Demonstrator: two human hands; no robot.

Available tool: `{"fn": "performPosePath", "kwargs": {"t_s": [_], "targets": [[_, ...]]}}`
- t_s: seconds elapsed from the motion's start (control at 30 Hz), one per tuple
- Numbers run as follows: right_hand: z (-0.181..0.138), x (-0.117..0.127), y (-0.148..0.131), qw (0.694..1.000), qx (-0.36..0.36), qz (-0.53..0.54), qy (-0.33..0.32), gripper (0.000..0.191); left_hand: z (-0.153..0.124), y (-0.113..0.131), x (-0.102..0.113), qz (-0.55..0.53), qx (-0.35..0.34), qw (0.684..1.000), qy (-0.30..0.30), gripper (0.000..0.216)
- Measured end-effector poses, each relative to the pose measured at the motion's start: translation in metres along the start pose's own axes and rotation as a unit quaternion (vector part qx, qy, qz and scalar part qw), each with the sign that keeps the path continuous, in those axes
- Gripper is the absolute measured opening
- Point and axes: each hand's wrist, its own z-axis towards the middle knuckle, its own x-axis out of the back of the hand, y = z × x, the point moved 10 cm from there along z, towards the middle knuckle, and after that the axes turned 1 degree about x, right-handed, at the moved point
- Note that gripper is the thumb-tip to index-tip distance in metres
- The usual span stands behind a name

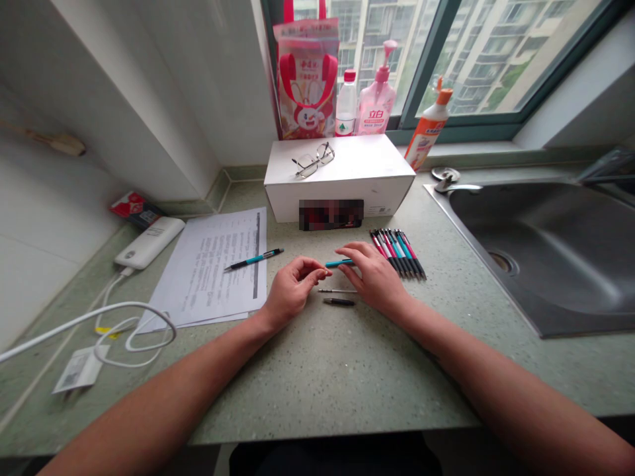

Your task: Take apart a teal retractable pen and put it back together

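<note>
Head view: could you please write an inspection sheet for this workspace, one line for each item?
Surface: speckled green countertop, with a sink set in at the right.
Job's things: teal pen barrel, thin refill and dark tip piece between the hands; row of pens beside them; single pen on the papers.
Clutter: white box with glasses on top; power bank.
Hands: right hand holds the teal pen barrel; left hand has its fingertips at the barrel's end, grip unclear.
Cables: white cable looped at the left.
Surroundings: window; bottles and red bag before it.
</note>
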Motion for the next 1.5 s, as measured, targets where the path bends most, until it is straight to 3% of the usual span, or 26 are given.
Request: {"fn": "performPosePath", "kwargs": {"t_s": [0.17,0.37,0.73,1.13,1.33,1.5], "targets": [[0.003,-0.014,0.012,0.991,0.023,-0.112,-0.065,0.020,0.003,-0.001,0.014,0.061,-0.015,0.997,0.047,0.018],[0.002,-0.013,-0.002,0.982,0.047,-0.169,-0.076,0.021,0.002,0.012,0.019,0.173,-0.060,0.981,0.060,0.015],[-0.003,-0.003,-0.020,0.995,0.076,-0.059,-0.032,0.014,0.001,0.010,0.015,0.162,-0.059,0.984,0.040,0.013],[-0.008,0.000,-0.033,0.990,0.134,-0.050,-0.016,0.018,0.000,0.013,0.015,0.137,-0.081,0.987,0.023,0.011],[-0.008,0.002,-0.035,0.991,0.131,-0.037,-0.003,0.017,-0.001,0.004,0.018,0.095,-0.042,0.994,0.045,0.017],[-0.011,0.004,-0.029,0.994,0.108,-0.005,0.024,0.012,-0.003,0.013,0.009,0.128,-0.075,0.989,0.011,0.022]]}}
